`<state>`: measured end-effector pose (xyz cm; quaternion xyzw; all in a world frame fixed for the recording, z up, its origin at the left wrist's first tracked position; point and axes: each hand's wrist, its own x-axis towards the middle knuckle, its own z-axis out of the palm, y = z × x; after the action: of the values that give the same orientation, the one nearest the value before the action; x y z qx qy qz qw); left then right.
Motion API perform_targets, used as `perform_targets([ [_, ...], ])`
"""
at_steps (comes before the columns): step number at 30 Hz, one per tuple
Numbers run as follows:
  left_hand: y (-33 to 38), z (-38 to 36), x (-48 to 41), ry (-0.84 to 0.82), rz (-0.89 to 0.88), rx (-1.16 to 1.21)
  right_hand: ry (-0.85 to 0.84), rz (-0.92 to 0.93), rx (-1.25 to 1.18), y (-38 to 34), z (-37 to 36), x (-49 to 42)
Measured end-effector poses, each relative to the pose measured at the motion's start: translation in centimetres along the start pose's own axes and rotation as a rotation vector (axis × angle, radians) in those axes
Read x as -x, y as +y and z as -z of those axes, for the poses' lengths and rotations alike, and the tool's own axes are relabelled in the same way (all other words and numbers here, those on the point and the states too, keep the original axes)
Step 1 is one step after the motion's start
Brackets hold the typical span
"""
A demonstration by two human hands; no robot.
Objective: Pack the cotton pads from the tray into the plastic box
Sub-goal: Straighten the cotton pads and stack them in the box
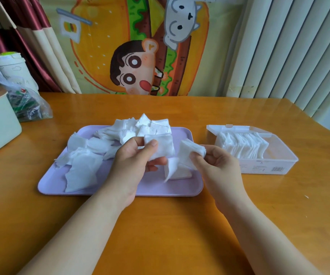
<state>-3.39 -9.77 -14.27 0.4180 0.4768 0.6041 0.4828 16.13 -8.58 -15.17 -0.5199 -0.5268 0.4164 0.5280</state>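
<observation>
- Cotton pads (92, 147) lie in a loose heap on the purple tray (160, 187), not yet packed.
- Plastic box (283, 153) stands open, just right of the tray; packed pads (243, 145) stand on edge inside, probably to save space. Its front label (277, 168) is too small to read.
- Left hand (134, 161) pinches a small stack (160, 147) above the tray.
- Right hand (217, 163) pinches a second stack (191, 153) at the tray's right edge, I think to join both.

On the tray (160, 187) lie cotton pads (84, 165), and right of it the box (269, 167) holds more pads (243, 145), seemingly on edge.
</observation>
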Motion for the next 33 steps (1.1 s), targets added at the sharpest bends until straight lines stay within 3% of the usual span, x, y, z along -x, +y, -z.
perform_targets([
  [4, -0.2, 0.2, -0.1, -0.004, 0.073, 0.072, 0.001, 0.011, 0.007, -0.1, 0.1, 0.0],
  [7, -0.2, 0.7, -0.8, 0.069, -0.003, 0.069, 0.027, 0.022, 0.008, -0.1, 0.1, 0.1],
  [10, 0.2, 1.0, -0.8, -0.031, -0.022, 0.161, 0.06, 0.06, -0.033, -0.7, 0.3, 0.2],
  [15, -0.5, 0.0, 0.4, -0.216, 0.005, 0.055, -0.193, -0.025, -0.118, -1.8, 0.2, 0.8],
  [26, -1.0, -0.2, 0.3, -0.118, -0.022, -0.113, -0.316, 0.001, -0.125, -1.3, 0.1, 0.7],
  [33, -0.4, -0.9, 0.9, -0.033, -0.069, -0.174, -0.393, -0.055, -0.265, -1.3, 0.1, 0.6],
])
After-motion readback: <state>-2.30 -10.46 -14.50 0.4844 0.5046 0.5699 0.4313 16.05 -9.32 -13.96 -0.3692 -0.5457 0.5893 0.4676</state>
